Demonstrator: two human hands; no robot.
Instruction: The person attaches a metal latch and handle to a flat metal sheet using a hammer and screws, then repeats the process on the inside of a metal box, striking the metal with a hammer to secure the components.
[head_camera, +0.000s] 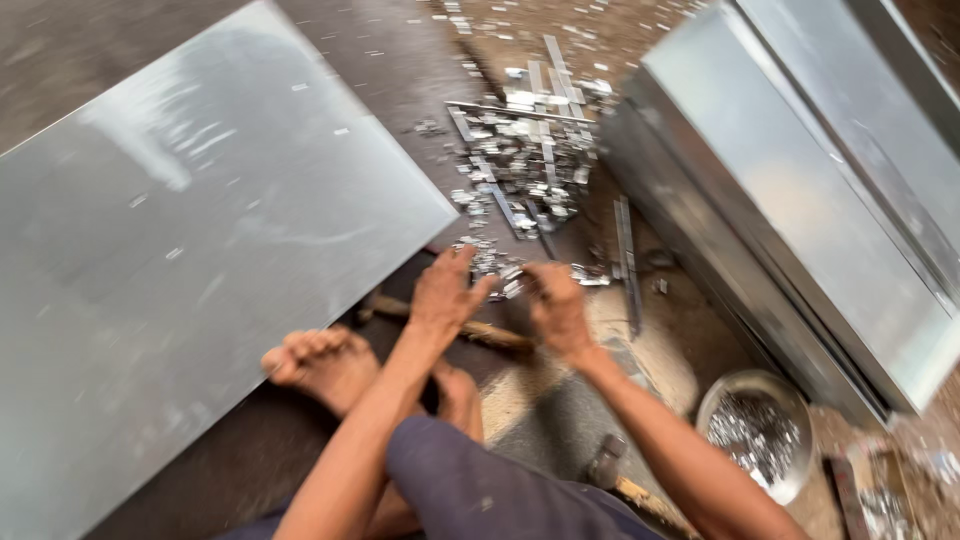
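Both hands reach into small metal offcuts (505, 275) at twelve o'clock — left hand (445, 292) spread apart, right hand (555, 305) curled, grip unclear through blur; gather slowly, edges look sharp.

Bare forearms, no sleeves, bare feet (325, 365), dark blue-grey trousers (480, 490)

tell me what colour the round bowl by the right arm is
Silvery grey: the round metal bowl holds small shiny metal scraps, seen best, slightly blurred, in the head view.

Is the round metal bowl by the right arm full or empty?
Partly filled. The round metal bowl sits upright on the floor and holds a layer of small shiny metal pieces inside; bare inner wall shows above them.
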